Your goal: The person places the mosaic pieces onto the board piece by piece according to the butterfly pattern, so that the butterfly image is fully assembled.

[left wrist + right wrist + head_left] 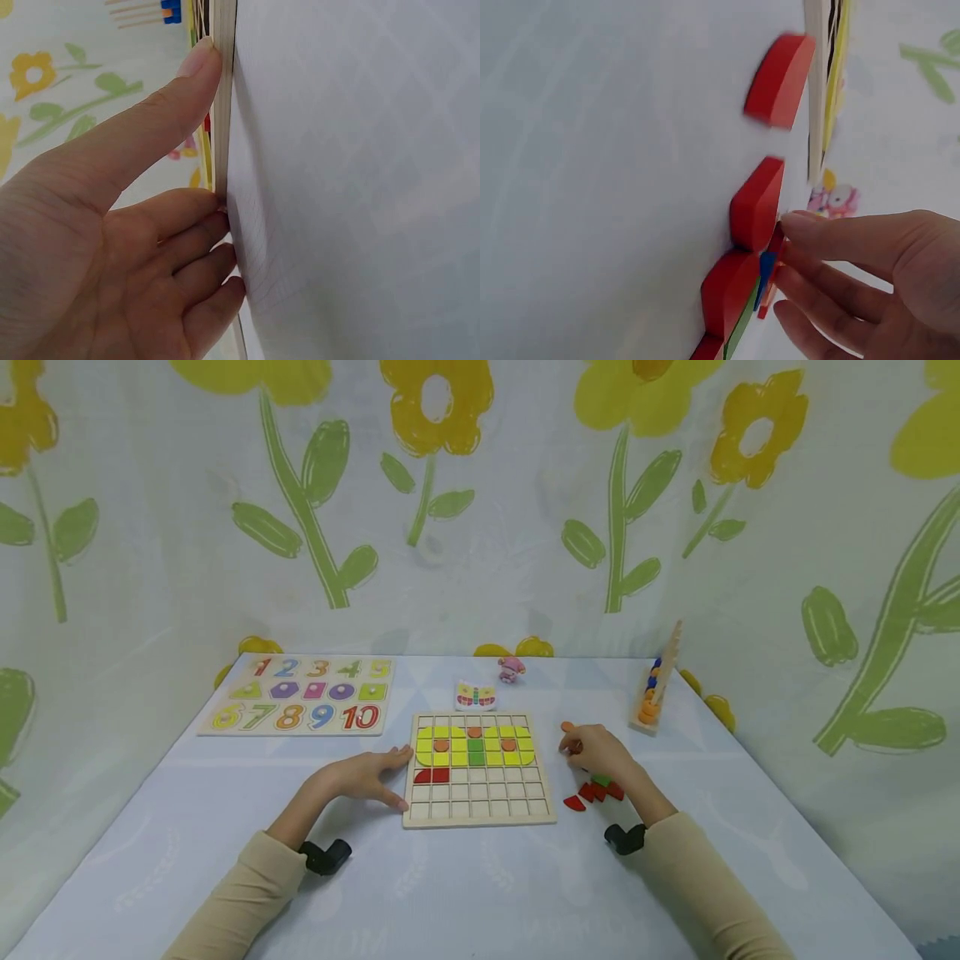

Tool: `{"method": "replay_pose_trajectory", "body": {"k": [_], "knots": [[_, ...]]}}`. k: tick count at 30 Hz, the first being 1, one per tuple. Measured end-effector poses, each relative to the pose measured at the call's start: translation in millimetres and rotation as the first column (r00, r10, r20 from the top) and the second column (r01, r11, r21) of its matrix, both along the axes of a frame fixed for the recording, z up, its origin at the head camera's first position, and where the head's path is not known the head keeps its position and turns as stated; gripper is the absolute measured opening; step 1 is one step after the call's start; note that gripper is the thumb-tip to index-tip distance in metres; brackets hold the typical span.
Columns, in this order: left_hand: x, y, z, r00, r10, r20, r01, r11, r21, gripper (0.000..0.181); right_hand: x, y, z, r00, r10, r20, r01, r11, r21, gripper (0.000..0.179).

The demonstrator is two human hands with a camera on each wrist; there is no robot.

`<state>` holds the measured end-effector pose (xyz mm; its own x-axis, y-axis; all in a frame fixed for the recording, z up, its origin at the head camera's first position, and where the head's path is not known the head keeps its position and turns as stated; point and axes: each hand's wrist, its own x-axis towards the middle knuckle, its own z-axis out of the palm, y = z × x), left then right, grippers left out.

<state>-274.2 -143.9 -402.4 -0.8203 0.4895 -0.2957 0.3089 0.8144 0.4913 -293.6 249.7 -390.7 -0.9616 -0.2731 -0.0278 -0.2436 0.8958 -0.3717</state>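
Observation:
A wooden grid board lies in the middle of the table, with yellow, green, orange and red pieces set in its upper squares. My left hand rests against the board's left edge, thumb and fingers spread along the wooden side. To the right of the board, my right hand is bent down over the loose pieces. Its thumb and fingers pinch a small red piece, mostly hidden by the fingers. Nearby lie red pieces, a green piece, a blue piece and an orange piece.
A butterfly pattern card and a pink figurine stand behind the board. A number and shape puzzle lies at the back left. At the back right is a wooden bead stand. Flowered cloth surrounds the table.

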Motion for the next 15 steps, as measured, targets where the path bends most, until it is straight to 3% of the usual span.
{"method": "replay_pose_trajectory", "body": {"k": [15], "knots": [[0.6, -0.5, -0.4, 1.0, 0.008, 0.003, -0.008, 1.0, 0.007, 0.101, -7.3, 10.7, 4.4, 0.996, -0.063, 0.058, 0.068, 0.993, -0.1, 0.018]]}}
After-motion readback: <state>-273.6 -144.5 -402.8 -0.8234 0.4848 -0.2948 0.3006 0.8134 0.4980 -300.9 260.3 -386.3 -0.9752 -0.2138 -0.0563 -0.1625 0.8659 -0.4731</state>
